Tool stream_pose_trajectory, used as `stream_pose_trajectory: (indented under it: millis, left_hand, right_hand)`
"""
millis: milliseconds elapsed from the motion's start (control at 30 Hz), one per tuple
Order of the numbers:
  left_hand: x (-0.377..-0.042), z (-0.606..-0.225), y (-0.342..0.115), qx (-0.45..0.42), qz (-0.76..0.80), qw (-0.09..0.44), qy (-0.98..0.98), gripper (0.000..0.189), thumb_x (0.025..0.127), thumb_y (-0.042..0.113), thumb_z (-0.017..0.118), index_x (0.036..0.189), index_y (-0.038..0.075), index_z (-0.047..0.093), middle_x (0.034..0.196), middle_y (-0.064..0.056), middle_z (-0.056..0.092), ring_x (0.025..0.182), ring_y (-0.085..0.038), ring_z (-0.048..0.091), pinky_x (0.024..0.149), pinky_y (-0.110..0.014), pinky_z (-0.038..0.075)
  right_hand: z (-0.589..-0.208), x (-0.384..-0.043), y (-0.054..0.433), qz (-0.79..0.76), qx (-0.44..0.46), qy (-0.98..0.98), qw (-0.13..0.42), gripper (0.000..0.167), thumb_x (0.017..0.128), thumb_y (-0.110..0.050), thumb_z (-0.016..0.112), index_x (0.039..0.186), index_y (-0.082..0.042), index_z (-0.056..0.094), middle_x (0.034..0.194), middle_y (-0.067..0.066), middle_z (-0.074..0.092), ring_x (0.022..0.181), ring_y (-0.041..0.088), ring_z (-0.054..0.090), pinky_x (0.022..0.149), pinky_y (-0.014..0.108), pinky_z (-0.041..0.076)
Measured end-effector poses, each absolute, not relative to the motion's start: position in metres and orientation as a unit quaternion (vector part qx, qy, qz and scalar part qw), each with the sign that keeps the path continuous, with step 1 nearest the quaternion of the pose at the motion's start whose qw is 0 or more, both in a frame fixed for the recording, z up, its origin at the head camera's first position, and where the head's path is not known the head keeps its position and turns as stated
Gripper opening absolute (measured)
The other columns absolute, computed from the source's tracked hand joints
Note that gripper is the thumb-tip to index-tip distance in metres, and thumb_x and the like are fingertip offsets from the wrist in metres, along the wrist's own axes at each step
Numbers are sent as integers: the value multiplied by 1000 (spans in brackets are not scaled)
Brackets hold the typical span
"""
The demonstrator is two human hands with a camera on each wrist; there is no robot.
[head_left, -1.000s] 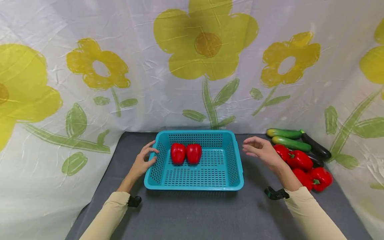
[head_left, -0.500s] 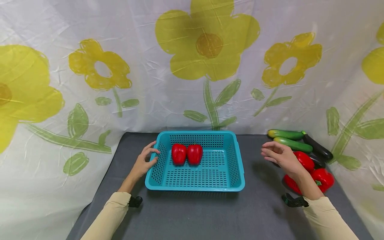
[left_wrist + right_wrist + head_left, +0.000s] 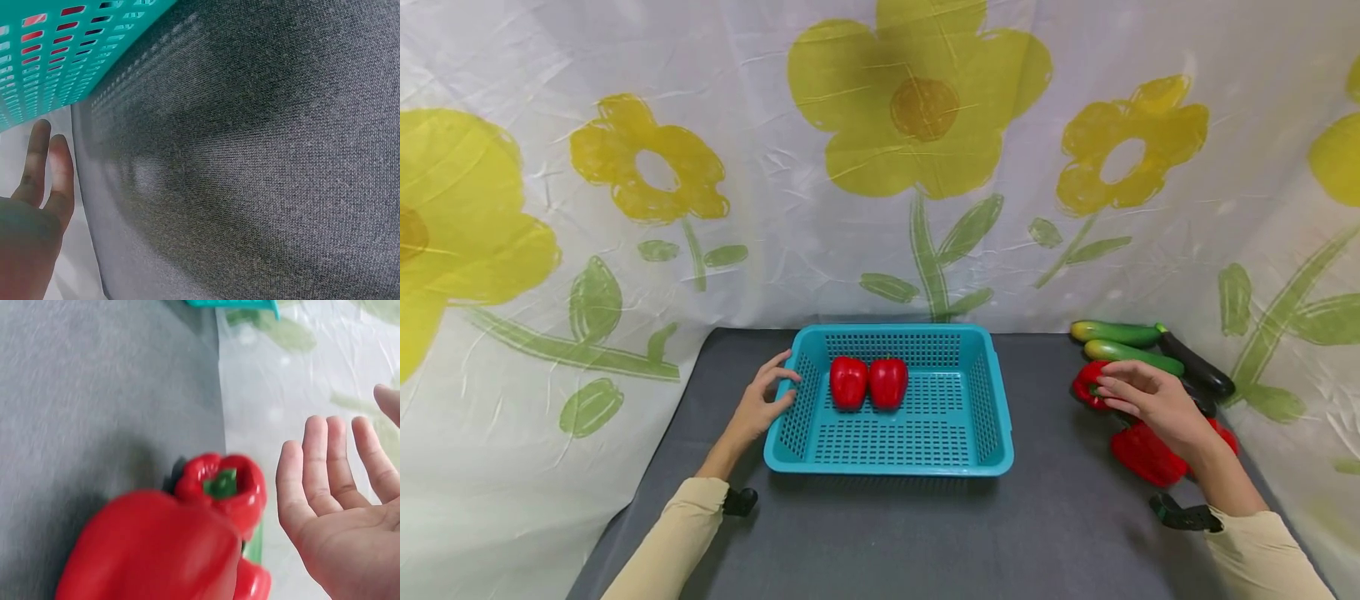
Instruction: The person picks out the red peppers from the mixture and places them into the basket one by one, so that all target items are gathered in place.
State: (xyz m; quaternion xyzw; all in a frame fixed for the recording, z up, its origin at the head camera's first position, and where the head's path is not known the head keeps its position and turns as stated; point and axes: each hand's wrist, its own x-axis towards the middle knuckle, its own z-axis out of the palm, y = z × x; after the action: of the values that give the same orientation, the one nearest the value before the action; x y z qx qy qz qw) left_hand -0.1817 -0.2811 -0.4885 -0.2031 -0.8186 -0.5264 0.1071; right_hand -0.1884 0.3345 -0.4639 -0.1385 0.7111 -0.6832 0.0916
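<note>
Two red bell peppers [image 3: 848, 383] lie side by side in a turquoise perforated basket [image 3: 887, 469]. At the basket's left rim is my left hand [image 3: 760, 407], thumb and fingers spread apart and holding nothing; the left wrist view has two fingers [image 3: 61, 169] beside the basket wall. My right hand [image 3: 1159, 407] hovers over the pile on the right. Its fingertips overlap a red bell pepper [image 3: 1086, 386] in the head view, while the right wrist view has the fingers extended, apart from that pepper with its green stem [image 3: 220, 483]. Closer to that camera bulges another red bell pepper [image 3: 150, 550].
Behind the right hand lie two zucchini [image 3: 1116, 333] and a dark eggplant [image 3: 1198, 365], with a second dark one partly hidden. More red peppers [image 3: 1150, 457] sit under the right forearm. A flowered curtain [image 3: 760, 250] borders the dark grey table [image 3: 880, 533].
My right hand has moved right, from beside the basket to above the red peppers. The left hand has stayed at the basket's left rim, and the two peppers inside have not moved.
</note>
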Motion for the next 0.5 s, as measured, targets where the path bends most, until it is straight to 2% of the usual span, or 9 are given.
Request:
stream_pose_trajectory:
  millis: [267,367,500]
  left_hand:
    - [-181,-487,-280,-203,-523,107,-821,19,91,-16,60,110,-16,60,149,-42,30,131,-61,32,93,-72,37]
    - [-181,-488,-281,-205,-527,108,-818,19,91,-16,60,110,-16,60,150,-41,30,132,-61,31,93,-73,36]
    - [-181,-489,-281,-202,-530,105,-817,19,91,-16,60,110,-16,60,150,-40,30,133,-61,30,94,-74,35]
  right_hand:
    - [-472,-179,364,-690,-141,706,80,25,103,4,53,127,3,59,118,2,69,105,14,68,88,31,53]
    - [-476,-176,372,-682,-124,718,65,24,102,3,56,126,4,61,116,2,70,104,14,68,87,32,54]
    - [-479,-169,380,-641,-105,759,49,25,101,-2,60,126,2,62,115,-2,70,105,12,67,85,28,54]
